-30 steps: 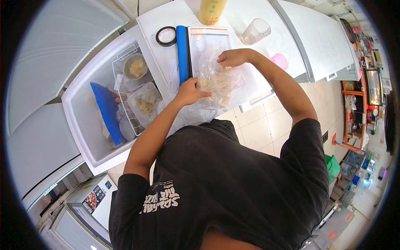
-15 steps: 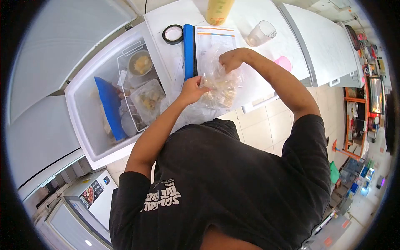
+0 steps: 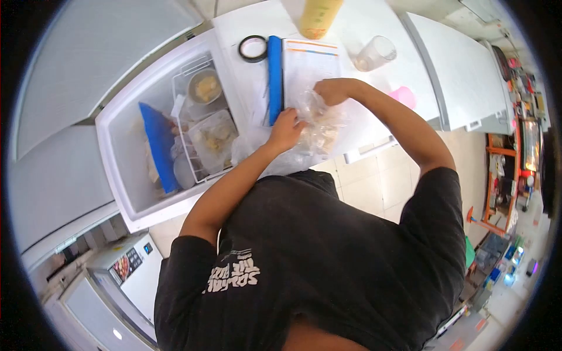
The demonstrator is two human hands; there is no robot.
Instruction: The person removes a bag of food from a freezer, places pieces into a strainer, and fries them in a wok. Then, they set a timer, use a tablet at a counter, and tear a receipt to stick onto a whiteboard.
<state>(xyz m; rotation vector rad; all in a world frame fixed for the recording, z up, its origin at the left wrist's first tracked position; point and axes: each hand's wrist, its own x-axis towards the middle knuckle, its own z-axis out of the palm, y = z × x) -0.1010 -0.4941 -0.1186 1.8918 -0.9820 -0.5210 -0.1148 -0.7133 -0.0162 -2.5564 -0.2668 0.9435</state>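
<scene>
Head view: plastic bag (image 3: 319,130) between the fingers (image 3: 300,125)

A single head-worn camera supplies the view. It is mounted above the shoulders and directed steeply downward, with the black shirt (image 3: 333,245) at close range across the lower centre. The left hand (image 3: 285,130) and right hand (image 3: 333,92) lie at arm's length, above centre, over the table (image 3: 413,70). The open freezer (image 3: 120,146) is seen from above at left. The wide, round field, dark at its corners, extends to the distant orange shelving (image 3: 502,151) at the right edge, which appears curved.
</scene>
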